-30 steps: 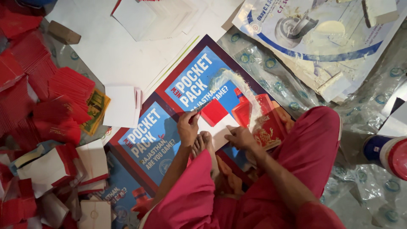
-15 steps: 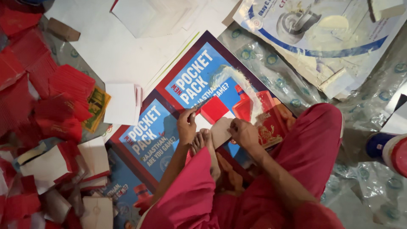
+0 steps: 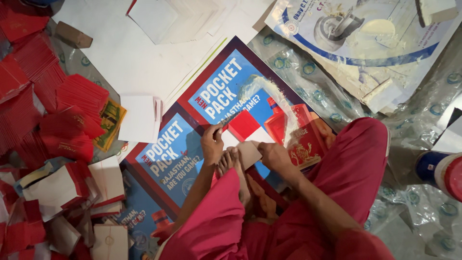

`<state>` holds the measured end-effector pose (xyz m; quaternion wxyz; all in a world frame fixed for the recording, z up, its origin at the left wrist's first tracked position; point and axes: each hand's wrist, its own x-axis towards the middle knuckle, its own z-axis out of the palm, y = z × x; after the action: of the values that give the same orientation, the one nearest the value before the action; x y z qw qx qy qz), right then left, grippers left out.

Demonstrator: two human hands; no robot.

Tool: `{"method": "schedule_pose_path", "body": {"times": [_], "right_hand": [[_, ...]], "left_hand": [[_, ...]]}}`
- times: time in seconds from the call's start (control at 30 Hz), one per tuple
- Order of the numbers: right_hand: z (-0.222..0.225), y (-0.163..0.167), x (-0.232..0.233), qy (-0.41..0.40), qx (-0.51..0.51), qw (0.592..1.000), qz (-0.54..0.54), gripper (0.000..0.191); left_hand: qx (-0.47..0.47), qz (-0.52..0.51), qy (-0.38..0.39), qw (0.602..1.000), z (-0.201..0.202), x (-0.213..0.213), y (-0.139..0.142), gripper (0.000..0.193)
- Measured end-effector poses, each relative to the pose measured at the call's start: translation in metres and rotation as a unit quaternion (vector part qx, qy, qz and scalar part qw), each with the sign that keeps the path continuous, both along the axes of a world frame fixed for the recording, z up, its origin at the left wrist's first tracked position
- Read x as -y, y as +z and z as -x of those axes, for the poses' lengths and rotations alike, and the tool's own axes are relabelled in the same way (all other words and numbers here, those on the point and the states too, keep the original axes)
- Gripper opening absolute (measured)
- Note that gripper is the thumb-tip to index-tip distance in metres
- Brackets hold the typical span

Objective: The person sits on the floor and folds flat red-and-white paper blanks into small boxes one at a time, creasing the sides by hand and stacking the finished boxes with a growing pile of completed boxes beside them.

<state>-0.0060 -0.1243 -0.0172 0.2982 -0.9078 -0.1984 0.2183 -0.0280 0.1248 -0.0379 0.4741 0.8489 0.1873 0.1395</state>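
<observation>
Two hands pinch red-white card (image 3: 246, 132): left hand (image 3: 212, 142), right hand (image 3: 272, 155); red packets (image 3: 72, 110) heaped left, posters (image 3: 192, 139) beneath.

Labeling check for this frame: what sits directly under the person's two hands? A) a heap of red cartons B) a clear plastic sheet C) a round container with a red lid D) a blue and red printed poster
D: both the left hand and right hand work a small red-and-white card over the blue and red poster; the red cartons lie off to the side.
</observation>
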Motion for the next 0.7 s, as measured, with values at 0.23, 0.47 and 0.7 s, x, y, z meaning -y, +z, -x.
{"method": "schedule_pose_path", "body": {"times": [0.23, 0.47, 0.7], "right_hand": [[0.003, -0.012, -0.003, -0.122, -0.331, 0.933, -0.073, 0.039], [0.021, -0.006, -0.02, -0.153, -0.271, 0.948, -0.065, 0.035], [0.023, -0.018, -0.021, -0.132, -0.149, 0.98, -0.01, 0.033]], "left_hand": [[0.027, -0.028, -0.013, 0.999, -0.002, -0.001, -0.003, 0.011], [0.021, -0.013, -0.006, 1.0, -0.003, -0.002, -0.002, 0.013], [-0.001, -0.004, -0.01, 1.0, -0.001, -0.005, -0.006, 0.014]]}}
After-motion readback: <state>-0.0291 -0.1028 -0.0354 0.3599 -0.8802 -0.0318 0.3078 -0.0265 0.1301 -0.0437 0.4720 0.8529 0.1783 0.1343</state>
